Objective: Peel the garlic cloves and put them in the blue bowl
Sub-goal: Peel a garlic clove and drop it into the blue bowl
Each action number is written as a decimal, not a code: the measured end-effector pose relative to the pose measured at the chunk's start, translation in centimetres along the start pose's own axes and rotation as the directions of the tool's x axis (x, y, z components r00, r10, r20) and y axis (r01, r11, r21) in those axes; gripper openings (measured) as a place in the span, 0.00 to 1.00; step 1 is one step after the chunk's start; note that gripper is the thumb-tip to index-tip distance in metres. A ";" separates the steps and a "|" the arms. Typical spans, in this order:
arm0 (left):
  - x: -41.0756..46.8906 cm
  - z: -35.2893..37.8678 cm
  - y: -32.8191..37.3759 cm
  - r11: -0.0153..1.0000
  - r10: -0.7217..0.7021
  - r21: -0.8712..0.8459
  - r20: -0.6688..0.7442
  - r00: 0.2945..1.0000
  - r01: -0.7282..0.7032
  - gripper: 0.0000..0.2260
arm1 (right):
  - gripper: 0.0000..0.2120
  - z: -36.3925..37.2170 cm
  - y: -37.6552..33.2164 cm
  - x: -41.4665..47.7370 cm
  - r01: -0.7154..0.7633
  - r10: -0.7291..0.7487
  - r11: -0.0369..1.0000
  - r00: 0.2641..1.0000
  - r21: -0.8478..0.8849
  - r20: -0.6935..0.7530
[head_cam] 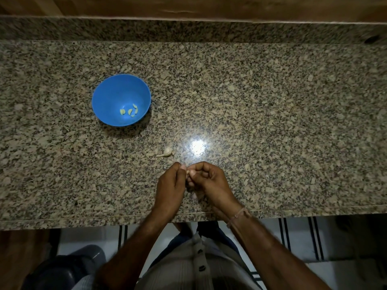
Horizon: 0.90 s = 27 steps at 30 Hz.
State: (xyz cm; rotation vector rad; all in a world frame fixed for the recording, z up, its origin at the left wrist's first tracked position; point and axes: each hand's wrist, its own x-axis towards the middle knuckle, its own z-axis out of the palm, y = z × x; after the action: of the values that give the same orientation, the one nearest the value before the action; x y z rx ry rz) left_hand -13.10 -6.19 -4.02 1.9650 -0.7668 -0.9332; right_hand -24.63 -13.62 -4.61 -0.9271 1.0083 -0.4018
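Observation:
A blue bowl stands on the granite counter at the left, with several peeled garlic cloves lying in its bottom. Near the counter's front edge, my left hand and my right hand meet, fingers curled, both pinching a small garlic clove that is mostly hidden between the fingertips. One unpeeled garlic clove lies on the counter just beyond my hands.
The speckled granite counter runs the full width, with a raised back ledge and a wooden wall behind. A bright light glare sits right of the loose clove. Below the front edge are striped floor tiles and my shirt.

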 end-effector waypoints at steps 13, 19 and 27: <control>0.9 0.5 -1.3 0.989 0.027 0.147 -0.031 0.999 -0.022 0.11 | 0.05 -0.3 0.7 0.7 -0.188 0.194 0.964 0.981 0.185 -0.013; 0.2 0.1 -0.7 0.994 0.107 0.041 -0.088 0.990 -0.104 0.08 | 0.05 -0.5 0.4 1.1 -0.307 0.316 0.889 0.948 0.340 0.029; -0.5 -0.3 -0.2 0.985 0.150 -0.073 -0.051 0.987 -0.154 0.06 | 0.03 -1.0 0.0 1.0 -0.296 0.302 0.930 0.953 0.220 0.006</control>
State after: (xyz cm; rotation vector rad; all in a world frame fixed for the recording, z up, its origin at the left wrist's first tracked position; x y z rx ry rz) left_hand -13.04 -5.58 -3.95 1.8274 -0.8307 -0.8124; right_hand -25.00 -14.79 -5.41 -0.5593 1.0880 -0.2621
